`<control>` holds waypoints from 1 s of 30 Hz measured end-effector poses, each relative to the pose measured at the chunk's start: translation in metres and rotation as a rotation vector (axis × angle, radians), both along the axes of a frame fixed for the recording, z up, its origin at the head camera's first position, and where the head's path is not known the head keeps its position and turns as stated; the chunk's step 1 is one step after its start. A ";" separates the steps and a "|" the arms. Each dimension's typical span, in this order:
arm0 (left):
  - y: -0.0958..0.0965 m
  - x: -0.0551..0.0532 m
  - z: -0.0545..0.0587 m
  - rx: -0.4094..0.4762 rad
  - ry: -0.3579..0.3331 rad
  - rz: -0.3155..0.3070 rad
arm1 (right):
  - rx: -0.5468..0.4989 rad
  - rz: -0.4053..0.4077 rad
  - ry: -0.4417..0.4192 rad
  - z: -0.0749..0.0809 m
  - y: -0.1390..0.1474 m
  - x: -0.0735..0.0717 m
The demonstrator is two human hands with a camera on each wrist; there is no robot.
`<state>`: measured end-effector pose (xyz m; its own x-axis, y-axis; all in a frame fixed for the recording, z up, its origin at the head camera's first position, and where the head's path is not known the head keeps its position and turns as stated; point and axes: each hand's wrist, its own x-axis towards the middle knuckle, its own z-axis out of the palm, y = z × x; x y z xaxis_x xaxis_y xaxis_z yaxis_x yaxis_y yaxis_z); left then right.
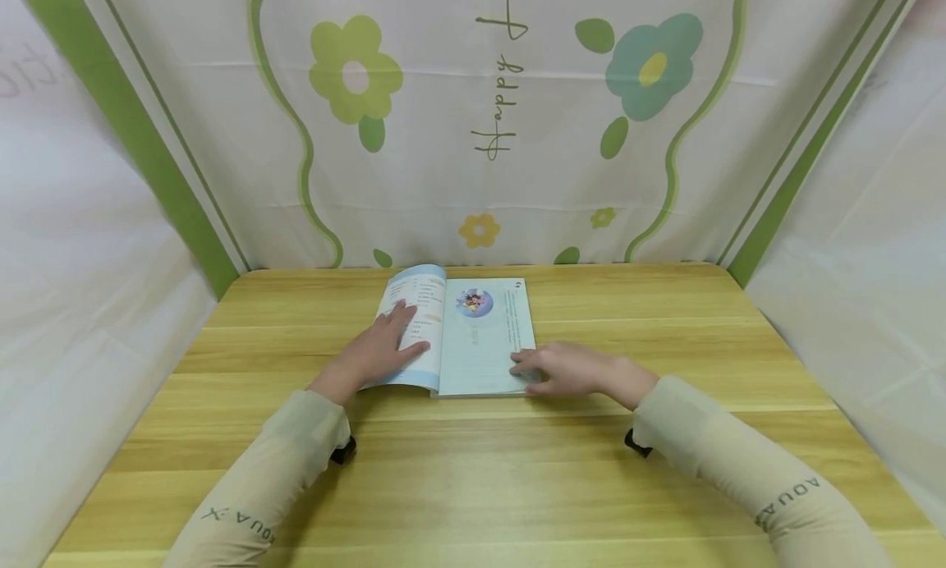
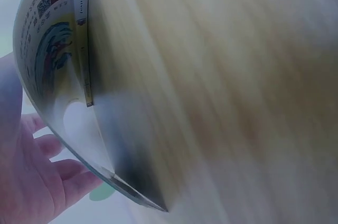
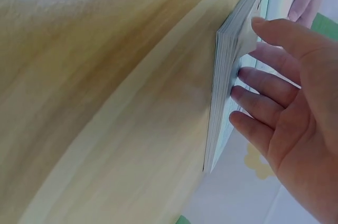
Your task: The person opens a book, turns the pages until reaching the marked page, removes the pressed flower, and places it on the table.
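A booklet [image 1: 480,375] lies spread on the wooden table, text and a round cartoon picture on its right page. My left hand [image 1: 380,350] rests on the curved left page [image 1: 423,363], fingers spread. From the left wrist view, that side of the booklet [image 2: 50,60] bows up off the table, with my left hand [image 2: 39,182] behind its edge. My right hand [image 1: 572,369] is at the right page's near corner, fingertips on the paper. In the right wrist view a page corner [image 3: 247,38] stands slightly raised between thumb and index finger of my right hand [image 3: 288,86].
The wooden table [image 1: 473,486] spreads out around the booklet. A white cloth with printed flowers [image 1: 355,75] hangs behind the far edge, and pale side curtains [image 1: 865,223] with green borders flank both sides. Dark wrist bands [image 1: 343,451] show under the sleeves.
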<state>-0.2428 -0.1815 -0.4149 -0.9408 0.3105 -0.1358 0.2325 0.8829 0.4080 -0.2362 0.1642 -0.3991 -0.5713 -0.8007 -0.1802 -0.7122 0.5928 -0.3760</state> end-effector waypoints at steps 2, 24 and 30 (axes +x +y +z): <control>-0.001 0.000 -0.001 0.004 0.003 -0.009 | 0.002 0.010 0.001 0.001 0.001 0.000; -0.005 -0.002 0.001 0.016 -0.016 -0.034 | -0.053 0.017 0.101 -0.006 0.005 -0.002; -0.006 -0.003 0.000 0.017 -0.014 -0.034 | -0.061 0.018 0.118 -0.005 0.004 -0.006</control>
